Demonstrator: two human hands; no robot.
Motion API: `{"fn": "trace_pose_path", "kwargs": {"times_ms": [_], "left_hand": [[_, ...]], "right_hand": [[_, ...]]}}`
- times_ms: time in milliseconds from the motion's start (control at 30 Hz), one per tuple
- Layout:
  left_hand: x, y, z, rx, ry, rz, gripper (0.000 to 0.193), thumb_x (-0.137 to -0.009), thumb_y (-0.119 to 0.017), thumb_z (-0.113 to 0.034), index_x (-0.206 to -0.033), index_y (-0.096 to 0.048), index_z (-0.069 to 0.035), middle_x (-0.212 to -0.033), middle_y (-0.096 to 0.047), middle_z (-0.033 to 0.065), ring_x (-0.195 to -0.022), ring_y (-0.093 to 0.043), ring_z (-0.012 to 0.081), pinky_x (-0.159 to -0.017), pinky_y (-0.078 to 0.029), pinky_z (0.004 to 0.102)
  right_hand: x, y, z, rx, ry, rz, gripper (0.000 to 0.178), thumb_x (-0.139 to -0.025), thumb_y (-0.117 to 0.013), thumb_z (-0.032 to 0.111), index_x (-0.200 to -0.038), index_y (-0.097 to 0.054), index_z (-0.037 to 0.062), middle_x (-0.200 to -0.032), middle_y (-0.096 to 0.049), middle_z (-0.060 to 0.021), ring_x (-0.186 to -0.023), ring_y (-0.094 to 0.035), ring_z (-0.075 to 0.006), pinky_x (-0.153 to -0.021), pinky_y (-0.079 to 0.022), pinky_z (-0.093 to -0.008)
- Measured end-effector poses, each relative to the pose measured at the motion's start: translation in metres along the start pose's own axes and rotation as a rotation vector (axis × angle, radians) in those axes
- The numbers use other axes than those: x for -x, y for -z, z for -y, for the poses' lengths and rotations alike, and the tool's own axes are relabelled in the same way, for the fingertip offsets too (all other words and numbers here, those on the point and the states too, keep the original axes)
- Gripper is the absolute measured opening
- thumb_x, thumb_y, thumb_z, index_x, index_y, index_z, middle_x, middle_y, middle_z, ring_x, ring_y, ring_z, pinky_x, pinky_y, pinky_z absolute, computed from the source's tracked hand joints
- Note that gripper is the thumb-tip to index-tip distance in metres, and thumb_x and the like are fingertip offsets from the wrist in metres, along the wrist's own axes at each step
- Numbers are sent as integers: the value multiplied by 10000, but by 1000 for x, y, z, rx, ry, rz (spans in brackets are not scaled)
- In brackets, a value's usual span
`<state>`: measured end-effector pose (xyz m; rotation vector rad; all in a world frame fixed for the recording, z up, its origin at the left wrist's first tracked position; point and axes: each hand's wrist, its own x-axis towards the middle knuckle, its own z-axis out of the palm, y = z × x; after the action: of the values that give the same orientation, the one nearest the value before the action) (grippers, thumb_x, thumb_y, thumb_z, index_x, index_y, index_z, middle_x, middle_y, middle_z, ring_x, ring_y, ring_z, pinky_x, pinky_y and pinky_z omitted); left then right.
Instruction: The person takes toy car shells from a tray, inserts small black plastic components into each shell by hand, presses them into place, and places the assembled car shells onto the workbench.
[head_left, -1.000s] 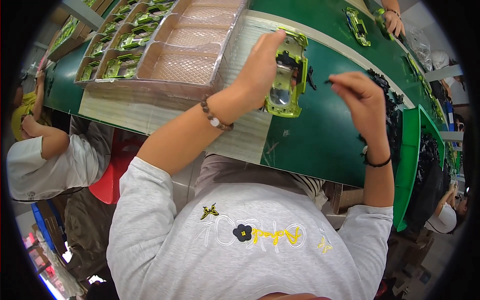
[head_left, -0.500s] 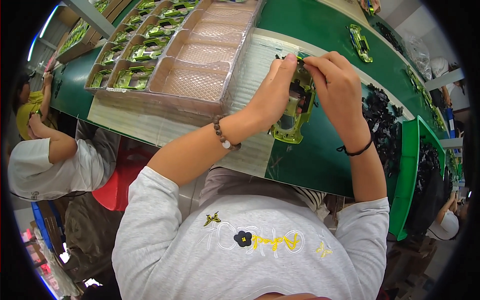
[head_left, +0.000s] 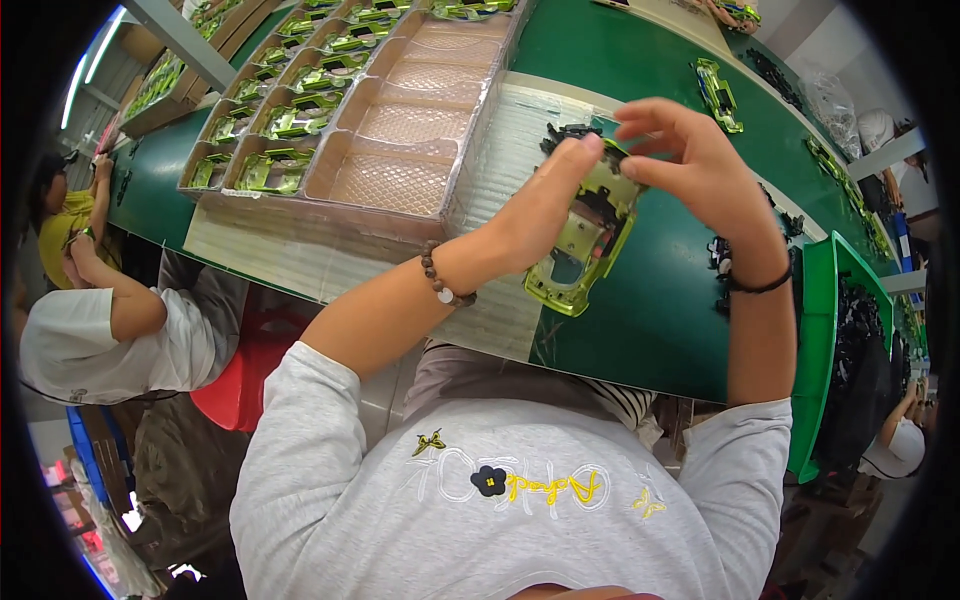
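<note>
A bright green toy car body shell (head_left: 572, 262) with dark parts inside is tilted over the near bench, gripped along its left side by my left hand (head_left: 540, 210). The left thumb lies toward the shell's far end, and the other fingers are partly hidden. My right hand (head_left: 705, 165) hovers at the shell's far right end, thumb and fingers spread with nothing visible between them. Whether its thumb tip touches the shell I cannot tell. Small black plastic parts (head_left: 568, 131) lie just beyond my left fingertips.
At left stands a clear plastic compartment tray (head_left: 395, 165) holding several green shells (head_left: 275, 170). Loose black parts (head_left: 790, 222) lie right of my right hand, beside a green bin (head_left: 815, 350). Another shell (head_left: 717, 95) rests on the far green surface. A co-worker (head_left: 100, 310) sits at left.
My right hand has gone from a pinch at the shell's far end to spread fingers and shifted right. The shell has come slightly nearer and tilted in my left hand.
</note>
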<state>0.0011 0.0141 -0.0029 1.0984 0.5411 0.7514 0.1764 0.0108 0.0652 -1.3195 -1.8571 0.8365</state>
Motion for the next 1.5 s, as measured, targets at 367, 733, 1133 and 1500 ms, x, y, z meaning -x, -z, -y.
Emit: {"fn": "trace_pose_path", "kwargs": {"times_ms": [367,733,1133,1500], "left_hand": [[-38,85,-102,-1342,-496,-392,393,-877,-538,-296,-1178,-478,-50,-799,-669,167,-765,-635,371,-691,-498,436],[-167,245,-102,-1899,-270,-410,411,-842,-476,-91,-1248,-514,-144,-1145,-610,122,-1082,-551,309,-913,-415,436],[-166,234,-121,-1683,-584,-604,209,-848,-448,-149,-950,-607,-59,-946,-603,169,-936,-553,348,-820,-453,431],[40,125,-115,-1042,-549,-481,185,-802,-344,16,-859,-520,11,-757,-475,60,-684,-423,106,-627,-354,232]], "right_hand": [[-34,64,-74,-330,-431,-48,318,-761,-637,-15,-1075,-600,-52,-936,-653,-103,-810,-621,-164,-737,-514,-293],[-147,59,-189,-1119,-714,-736,302,-844,-577,-24,-1121,-456,-37,-1136,-527,-169,-1059,-537,-289,-928,-493,-380],[-180,-40,-152,29,-182,-822,597,-733,-722,303,-1174,-518,-42,-1083,-570,-205,-1026,-541,-299,-910,-419,-400],[-157,-57,-110,392,290,327,425,-916,-508,295,-1265,-505,53,-1345,-467,-133,-1298,-357,-327,-1058,-306,-353]]}}
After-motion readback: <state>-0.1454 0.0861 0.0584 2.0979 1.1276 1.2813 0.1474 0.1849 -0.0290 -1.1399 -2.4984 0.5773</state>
